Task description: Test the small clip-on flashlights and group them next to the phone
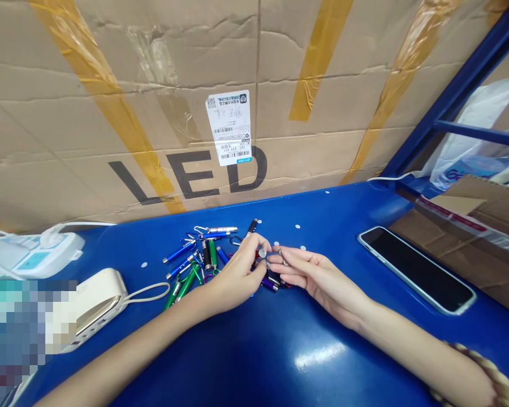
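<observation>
Both hands meet over a pile of small keychain flashlights [203, 257] in blue, green, black and silver on a glossy blue table [254, 339]. My left hand [240, 271] is curled, its thumb and fingertips pinching a small silver part [263, 254]. My right hand [307, 270] reaches in from the right and pinches a small metal piece [282, 255] close to the left fingertips. A purple flashlight [270, 282] lies just under the two hands.
A smartphone [415, 268] lies screen up at the right. A white power bank [95, 302] with a cord and a white device [29, 254] sit at the left. A big cardboard box [195, 102] marked LED stands behind. A blue shelf frame [462, 79] rises at right.
</observation>
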### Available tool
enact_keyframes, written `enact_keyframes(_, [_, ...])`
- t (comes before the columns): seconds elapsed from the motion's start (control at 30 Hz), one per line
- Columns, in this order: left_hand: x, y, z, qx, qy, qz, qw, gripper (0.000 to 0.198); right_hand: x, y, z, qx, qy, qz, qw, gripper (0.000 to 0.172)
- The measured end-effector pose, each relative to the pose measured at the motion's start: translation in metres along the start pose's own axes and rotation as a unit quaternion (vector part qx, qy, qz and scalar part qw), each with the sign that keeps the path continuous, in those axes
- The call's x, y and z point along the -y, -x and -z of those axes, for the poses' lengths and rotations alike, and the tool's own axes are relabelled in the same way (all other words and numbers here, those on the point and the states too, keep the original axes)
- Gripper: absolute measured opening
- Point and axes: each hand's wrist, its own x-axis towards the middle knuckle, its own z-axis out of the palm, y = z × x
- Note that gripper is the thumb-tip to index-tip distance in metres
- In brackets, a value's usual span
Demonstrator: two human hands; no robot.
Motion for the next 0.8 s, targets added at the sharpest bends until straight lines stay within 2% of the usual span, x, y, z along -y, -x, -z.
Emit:
enact_keyframes(0.1, [-0.004, 0.002, 0.0, 0.012, 0.087, 0.04, 0.995, 0.008, 0.004, -0.004, 0.005, -0.038, 0.047, 0.035, 0.998, 0.021])
enact_keyframes(0.2, [-0.005, 0.004, -0.002, 0.013, 0.143, 0.046, 0.989, 0.006, 0.01, -0.008, 0.012, -0.073, 0.11, 0.1, 0.986, 0.025])
enact_keyframes(0.3, [-0.006, 0.005, -0.003, 0.021, 0.157, 0.056, 0.986, 0.014, 0.014, -0.013, 0.017, -0.089, 0.172, 0.161, 0.968, 0.025])
enact_keyframes(0.43, [-0.011, 0.005, -0.004, 0.019, 0.136, 0.074, 0.988, 0.016, 0.013, -0.013, 0.018, -0.074, 0.27, 0.225, 0.933, 0.022])
enact_keyframes(0.5, [-0.014, 0.005, -0.004, 0.017, 0.098, 0.082, 0.992, 0.017, 0.011, -0.008, 0.015, -0.065, 0.325, 0.292, 0.897, 0.014])
enact_keyframes(0.57, [-0.015, 0.005, -0.005, 0.013, 0.049, 0.073, 0.996, 0.018, 0.01, -0.001, 0.011, -0.054, 0.376, 0.388, 0.84, 0.003])
enact_keyframes(0.67, [-0.013, 0.006, -0.009, 0.005, -0.009, 0.009, 1.0, 0.019, 0.007, 0.01, 0.006, -0.011, 0.419, 0.503, 0.756, 0.017])
enact_keyframes(0.73, [-0.01, 0.008, -0.012, 0.012, -0.028, -0.037, 0.999, 0.019, 0.006, 0.015, 0.004, 0.028, 0.435, 0.532, 0.726, 0.023])
enact_keyframes(0.8, [-0.007, 0.009, -0.013, 0.02, -0.039, -0.062, 0.997, 0.019, 0.004, 0.017, 0.004, 0.051, 0.449, 0.536, 0.714, 0.027])
